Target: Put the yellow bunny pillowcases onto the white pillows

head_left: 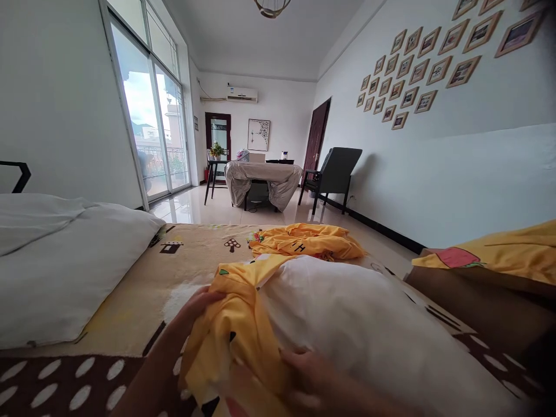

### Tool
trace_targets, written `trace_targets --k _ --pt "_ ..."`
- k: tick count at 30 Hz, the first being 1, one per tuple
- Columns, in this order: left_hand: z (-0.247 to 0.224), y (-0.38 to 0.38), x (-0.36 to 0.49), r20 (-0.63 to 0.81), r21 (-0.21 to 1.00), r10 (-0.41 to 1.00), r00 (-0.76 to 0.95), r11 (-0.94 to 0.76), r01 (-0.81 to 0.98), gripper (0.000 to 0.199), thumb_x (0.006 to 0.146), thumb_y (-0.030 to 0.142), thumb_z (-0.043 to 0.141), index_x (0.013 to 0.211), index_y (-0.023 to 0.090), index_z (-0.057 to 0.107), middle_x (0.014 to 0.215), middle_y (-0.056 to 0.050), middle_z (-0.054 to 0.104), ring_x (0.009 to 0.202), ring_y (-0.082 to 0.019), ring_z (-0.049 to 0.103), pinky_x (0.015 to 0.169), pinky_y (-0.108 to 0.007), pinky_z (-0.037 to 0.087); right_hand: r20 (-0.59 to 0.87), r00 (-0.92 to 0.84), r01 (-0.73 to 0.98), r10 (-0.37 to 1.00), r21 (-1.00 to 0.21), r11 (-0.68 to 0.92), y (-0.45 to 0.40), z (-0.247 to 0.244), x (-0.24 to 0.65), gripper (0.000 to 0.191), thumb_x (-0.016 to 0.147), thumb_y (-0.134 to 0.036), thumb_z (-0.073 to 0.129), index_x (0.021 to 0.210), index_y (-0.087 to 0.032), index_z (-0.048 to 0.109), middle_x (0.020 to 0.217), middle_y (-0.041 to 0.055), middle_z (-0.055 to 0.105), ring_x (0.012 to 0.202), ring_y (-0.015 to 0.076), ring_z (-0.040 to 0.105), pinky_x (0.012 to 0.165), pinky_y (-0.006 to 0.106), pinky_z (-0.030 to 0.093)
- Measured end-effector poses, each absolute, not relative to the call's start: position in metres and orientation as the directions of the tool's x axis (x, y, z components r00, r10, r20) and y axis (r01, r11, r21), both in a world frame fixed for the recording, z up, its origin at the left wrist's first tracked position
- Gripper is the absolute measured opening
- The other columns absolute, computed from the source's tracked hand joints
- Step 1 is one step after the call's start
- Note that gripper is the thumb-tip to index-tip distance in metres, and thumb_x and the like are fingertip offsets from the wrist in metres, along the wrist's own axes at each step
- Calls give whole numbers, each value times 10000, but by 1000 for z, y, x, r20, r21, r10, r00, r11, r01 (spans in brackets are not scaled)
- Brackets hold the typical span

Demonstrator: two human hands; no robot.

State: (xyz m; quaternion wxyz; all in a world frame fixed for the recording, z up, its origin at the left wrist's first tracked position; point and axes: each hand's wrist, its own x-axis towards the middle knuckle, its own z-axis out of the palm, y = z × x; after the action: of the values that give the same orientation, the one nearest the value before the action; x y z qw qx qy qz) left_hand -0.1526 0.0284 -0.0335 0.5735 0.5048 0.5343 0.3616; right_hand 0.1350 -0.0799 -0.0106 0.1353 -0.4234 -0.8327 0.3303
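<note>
A white pillow (347,301) lies in front of me, its left end partly inside a yellow-orange pillowcase (243,313). My left hand (202,307) is closed on the left side of the pillowcase, with the fabric bunched beside its fingers. Lower down, my right hand (310,370) grips the pillowcase's edge where it meets the pillow; motion slightly blurs this hand. The pillowcase is wrinkled and covers part of the pillow's end.
Beyond the pillow lies crumpled orange fabric (308,242) on a patterned blanket (195,249). Another white pillow (52,278) rests at left. A bent leg under orange cloth (499,252) is at right. Farther off stand a covered table (264,171) and a dark chair (341,171).
</note>
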Motion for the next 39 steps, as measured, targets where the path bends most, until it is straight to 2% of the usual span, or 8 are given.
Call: trace_targets --k 6,9,15,20,24,28,33,39 --pt "-39 43 -171 -247 969 967 69 248 -5 283 616 331 681 824 142 640 706 -28 690 657 -191 639 604 -258 500 -93 -512 700 854 -621 352 -62 -1 162 84 753 -268 563 776 -202 609 756 10 611 674 137 490 627 237 369" --pt "-40 42 -174 -267 963 960 88 270 -22 302 617 319 696 854 138 647 712 -22 692 655 -188 639 593 -251 494 -33 -428 659 903 -696 286 -43 11 172 275 774 -399 551 616 -182 493 622 -18 484 601 114 387 562 242 300" --pt "-33 31 -181 -324 941 919 223 337 -23 420 650 382 753 976 139 644 881 -65 718 783 -233 665 654 -284 520 -64 -229 500 971 -864 61 -6 25 151 227 816 -399 480 769 -177 498 637 -32 462 522 101 396 504 238 318" --pt "-43 34 -186 -380 903 892 246 415 -111 472 690 448 743 1014 128 620 882 -64 716 845 -269 671 719 -325 538 195 -375 857 906 -301 419 -21 29 99 429 790 -145 498 1219 -137 504 1048 140 615 947 243 570 825 366 434" --pt "-52 46 -184 -374 903 900 222 409 -135 421 667 433 753 907 105 643 780 -73 710 717 -233 669 646 -298 533 163 -548 829 821 -23 558 -47 29 38 249 833 -196 496 1039 -119 612 982 167 632 902 271 590 796 408 459" --pt "-51 52 -179 -373 889 898 233 418 -188 383 694 414 710 900 98 642 773 -76 706 747 -223 666 723 -305 534 116 -551 826 826 -59 560 -49 6 -13 365 829 -407 536 1000 -96 619 846 152 641 727 260 598 671 415 481" --pt "-36 40 -163 -392 830 863 319 481 -281 390 755 460 604 901 100 637 799 -92 701 854 -250 662 811 -333 521 202 -481 844 853 -155 513 -27 -20 -17 256 805 -183 491 1025 -114 603 921 151 654 806 273 617 690 398 475" --pt "-10 21 -152 -190 851 957 218 271 -450 321 707 372 603 935 148 641 929 -82 691 966 -254 628 790 -328 509 323 -170 471 931 -803 364 2 -5 36 233 868 -300 434 868 -168 626 771 40 661 689 166 580 641 261 431"
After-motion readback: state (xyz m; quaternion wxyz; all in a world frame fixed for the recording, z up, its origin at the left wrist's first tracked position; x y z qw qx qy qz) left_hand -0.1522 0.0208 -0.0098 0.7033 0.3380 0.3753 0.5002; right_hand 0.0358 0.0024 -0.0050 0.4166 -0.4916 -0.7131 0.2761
